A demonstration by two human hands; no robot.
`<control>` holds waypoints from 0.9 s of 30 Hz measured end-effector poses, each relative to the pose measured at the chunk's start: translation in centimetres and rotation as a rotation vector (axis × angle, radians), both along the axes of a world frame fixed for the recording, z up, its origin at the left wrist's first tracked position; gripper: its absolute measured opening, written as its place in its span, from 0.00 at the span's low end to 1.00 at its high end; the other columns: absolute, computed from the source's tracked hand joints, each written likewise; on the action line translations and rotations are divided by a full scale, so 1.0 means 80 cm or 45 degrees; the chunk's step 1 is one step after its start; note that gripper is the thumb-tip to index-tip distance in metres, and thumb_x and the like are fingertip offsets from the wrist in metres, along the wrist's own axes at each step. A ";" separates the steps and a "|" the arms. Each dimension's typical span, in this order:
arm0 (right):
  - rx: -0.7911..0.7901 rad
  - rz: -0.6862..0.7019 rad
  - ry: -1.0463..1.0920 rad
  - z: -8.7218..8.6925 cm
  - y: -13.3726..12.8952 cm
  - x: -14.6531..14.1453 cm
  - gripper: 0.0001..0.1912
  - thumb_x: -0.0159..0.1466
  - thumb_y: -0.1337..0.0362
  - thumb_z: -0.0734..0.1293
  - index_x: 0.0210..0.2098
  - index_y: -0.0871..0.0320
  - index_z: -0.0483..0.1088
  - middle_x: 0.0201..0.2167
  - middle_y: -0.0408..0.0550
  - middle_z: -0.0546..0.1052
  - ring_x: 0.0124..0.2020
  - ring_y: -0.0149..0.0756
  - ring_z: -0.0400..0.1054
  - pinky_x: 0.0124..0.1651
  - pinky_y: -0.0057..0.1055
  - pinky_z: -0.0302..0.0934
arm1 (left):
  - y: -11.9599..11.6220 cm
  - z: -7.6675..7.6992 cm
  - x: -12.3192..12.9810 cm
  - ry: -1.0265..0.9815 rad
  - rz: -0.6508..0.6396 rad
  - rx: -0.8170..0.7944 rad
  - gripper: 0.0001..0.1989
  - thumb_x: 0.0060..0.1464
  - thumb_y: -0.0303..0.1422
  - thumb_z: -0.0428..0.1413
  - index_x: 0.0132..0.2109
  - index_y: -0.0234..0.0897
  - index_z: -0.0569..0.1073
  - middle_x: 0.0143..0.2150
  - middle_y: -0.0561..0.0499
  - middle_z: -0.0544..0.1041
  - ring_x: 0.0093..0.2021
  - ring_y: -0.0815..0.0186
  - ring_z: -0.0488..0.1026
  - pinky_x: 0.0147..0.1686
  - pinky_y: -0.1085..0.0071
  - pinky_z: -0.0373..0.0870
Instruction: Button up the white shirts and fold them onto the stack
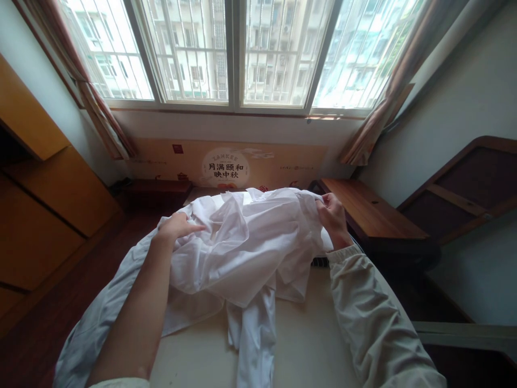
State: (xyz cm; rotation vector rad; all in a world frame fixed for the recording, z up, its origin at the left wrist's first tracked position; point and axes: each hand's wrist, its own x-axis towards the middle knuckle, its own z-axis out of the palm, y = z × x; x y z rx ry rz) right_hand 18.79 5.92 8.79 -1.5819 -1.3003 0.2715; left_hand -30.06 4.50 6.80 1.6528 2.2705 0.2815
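Note:
A crumpled white garment [250, 242] that looks like a shirt lies across the pale padded board [311, 328] before me. What looks like one sleeve [256, 334] trails down the board toward me. At the garment's far right corner, my right hand [332, 213] pinches the fabric between thumb and fingers. My left hand [177, 226] rests on the left part, thumb stretched out over the cloth; its other fingers are hidden in the folds. Light grey-blue cloth [105, 307] hangs along the board's left side.
A barred window [234, 54] with curtains [97, 108] fills the far wall. Below it stands a banner with printed characters [226, 167]. Orange-brown cabinets [60, 194] line the left. A wooden desk top [371, 210] and a dark wood-framed panel [464, 188] are at the right.

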 end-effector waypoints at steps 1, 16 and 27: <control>-0.006 0.008 0.005 0.000 0.000 0.000 0.12 0.60 0.53 0.68 0.35 0.54 0.70 0.34 0.48 0.80 0.35 0.43 0.71 0.40 0.36 0.61 | 0.001 -0.005 0.001 -0.029 -0.043 -0.012 0.30 0.36 0.58 0.71 0.37 0.40 0.75 0.40 0.42 0.83 0.43 0.47 0.81 0.38 0.65 0.69; 0.003 0.123 0.077 0.002 0.000 -0.008 0.19 0.63 0.46 0.69 0.40 0.56 0.72 0.39 0.52 0.82 0.37 0.44 0.73 0.39 0.35 0.62 | -0.005 -0.021 0.111 -0.634 -0.559 0.151 0.07 0.40 0.34 0.68 0.31 0.41 0.85 0.29 0.48 0.83 0.31 0.56 0.79 0.33 0.69 0.71; -0.217 0.459 -0.048 0.013 -0.020 -0.037 0.37 0.56 0.39 0.79 0.56 0.53 0.74 0.53 0.55 0.82 0.51 0.55 0.77 0.54 0.44 0.69 | -0.010 -0.042 0.149 -0.814 -0.708 0.237 0.15 0.54 0.45 0.65 0.42 0.39 0.86 0.42 0.46 0.87 0.40 0.55 0.82 0.42 0.67 0.77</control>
